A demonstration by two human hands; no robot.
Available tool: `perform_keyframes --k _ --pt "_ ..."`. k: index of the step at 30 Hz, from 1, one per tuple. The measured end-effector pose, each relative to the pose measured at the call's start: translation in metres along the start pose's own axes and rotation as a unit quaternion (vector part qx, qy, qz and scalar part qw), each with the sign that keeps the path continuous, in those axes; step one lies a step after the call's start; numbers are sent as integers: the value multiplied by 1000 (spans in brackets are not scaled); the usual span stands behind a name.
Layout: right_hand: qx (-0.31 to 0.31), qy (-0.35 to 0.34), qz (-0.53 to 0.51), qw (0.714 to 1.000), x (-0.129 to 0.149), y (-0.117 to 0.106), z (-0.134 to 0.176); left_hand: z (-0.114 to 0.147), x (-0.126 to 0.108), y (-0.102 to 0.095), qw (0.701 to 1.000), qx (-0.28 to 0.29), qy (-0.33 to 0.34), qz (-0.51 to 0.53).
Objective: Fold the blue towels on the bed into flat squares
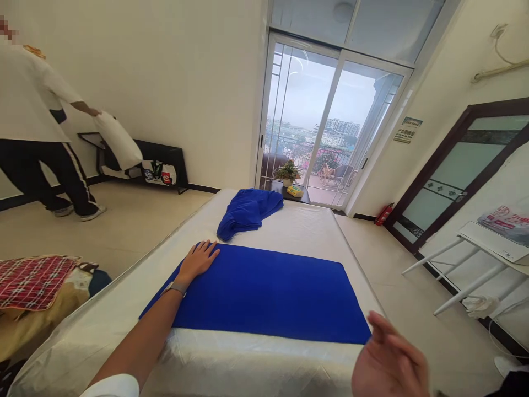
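Note:
A blue cloth [264,292] lies flat and smooth on a mattress with a plastic-like cover [306,231]. It looks folded into a rough rectangle. My left hand [200,259] presses flat on its far left corner, fingers stretched out, a watch or band on the wrist. By the near right corner of the cloth, my right hand [390,355] is raised with loosely bent fingers and nothing visible in them; the cloth's corner is partly hidden behind it. Farther along the mattress lies a crumpled pile of blue cloth [248,212].
At left a person [37,110] holds a white pillow-like thing [119,140] by a low black rack [165,154]. A red checked cloth [37,281] lies at lower left. A white table [491,242] stands right; a potted plant [288,172] is near the glass doors.

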State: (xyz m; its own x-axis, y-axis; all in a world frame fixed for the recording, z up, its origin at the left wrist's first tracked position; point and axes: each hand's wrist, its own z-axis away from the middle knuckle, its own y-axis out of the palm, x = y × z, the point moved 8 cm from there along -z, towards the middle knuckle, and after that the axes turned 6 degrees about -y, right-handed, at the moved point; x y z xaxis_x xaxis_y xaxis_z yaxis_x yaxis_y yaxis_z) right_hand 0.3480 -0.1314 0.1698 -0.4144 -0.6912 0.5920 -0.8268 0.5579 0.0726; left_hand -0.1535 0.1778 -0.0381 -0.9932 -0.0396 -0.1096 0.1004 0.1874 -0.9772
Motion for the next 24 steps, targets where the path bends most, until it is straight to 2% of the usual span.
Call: perform_keyframes --k 2,3,5,8,11,13,17,19,21,24 --pt "-45 62 -24 997 -24 16 12 -1 1 1 1000 4 -5 2" --pt "-40 99 -26 994 -36 26 19 -1 2 2 1000 7 -9 4" --pt "40 167 -3 985 -57 47 32 -2 4 3 1000 15 -17 6" --pt "182 213 36 959 -83 76 43 -3 5 5 1000 21 -19 2" --pt "282 192 94 935 -108 111 39 -3 5 6 1000 18 -15 -3" --pt "346 159 136 915 -127 145 37 -2 5 6 1000 16 -10 -2" --pt "491 95 207 841 -167 225 48 1 2 1 1000 10 -1 -5" --pt "539 80 241 803 -188 255 57 2 1 -1 1000 10 -3 -8" --pt "562 80 273 777 -209 273 64 3 1 -2 1000 10 -9 -6" --pt "570 89 316 754 -236 277 69 3 1 -3 1000 11 -11 -11"
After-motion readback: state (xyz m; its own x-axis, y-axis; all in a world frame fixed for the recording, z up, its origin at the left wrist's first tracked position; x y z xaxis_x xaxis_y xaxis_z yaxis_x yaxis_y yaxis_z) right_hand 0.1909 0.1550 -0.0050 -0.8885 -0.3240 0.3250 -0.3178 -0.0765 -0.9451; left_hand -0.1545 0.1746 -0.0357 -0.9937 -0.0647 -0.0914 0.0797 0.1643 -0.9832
